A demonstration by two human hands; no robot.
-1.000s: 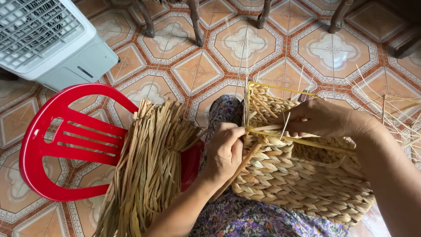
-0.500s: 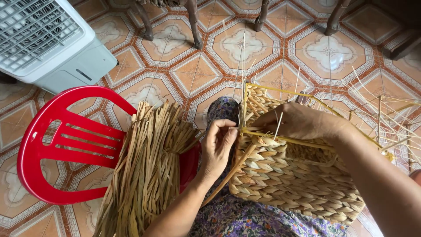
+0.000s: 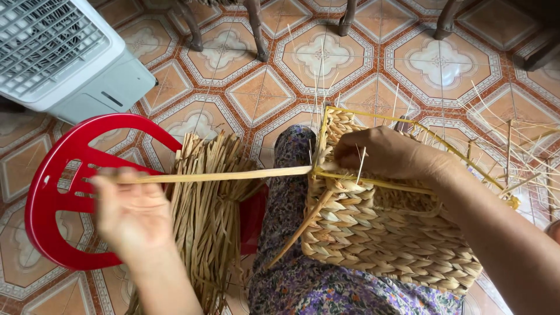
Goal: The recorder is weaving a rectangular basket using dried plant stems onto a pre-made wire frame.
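Left hand [image 3: 131,213] blurred, stretched out far to the left, back of hand up, fingers [image 3: 105,182] closed in a pinch. Left forearm coming up from the lower edge. Right hand [image 3: 388,154] curled, knuckles up, fingers bent down and pressing. Right forearm reaching in from lower right.

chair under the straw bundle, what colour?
Red plastic chair, slatted back, seen in the head view, with the straw bundle lying across it.
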